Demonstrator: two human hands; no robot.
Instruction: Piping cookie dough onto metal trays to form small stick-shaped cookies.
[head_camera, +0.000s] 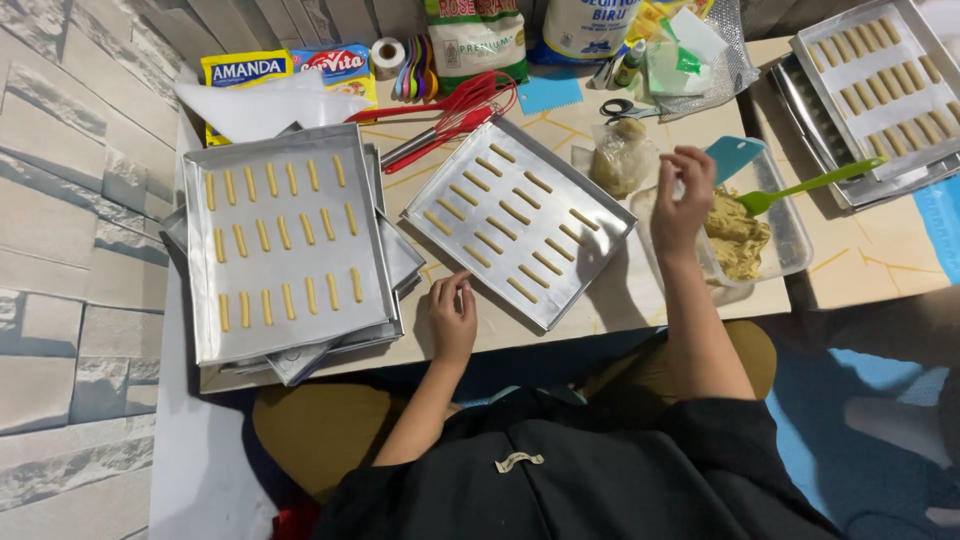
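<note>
Head view: the left hand (453, 318) rests curled on the desk (590, 310), touching the near corner of the tray (440, 208) of dough sticks (512, 212). It grips nothing. The right hand (682, 200) hangs half open above the dough tub (790, 235); I cannot tell if it pinches dough. Best to lay each stick straight, apart from its neighbours.

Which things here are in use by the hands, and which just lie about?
In use: middle tray with dough sticks, left hand at its edge, right hand raised over the dough tub.

Lying about: whisk, scissors, measuring spoons, filled trays at left and right.
</note>
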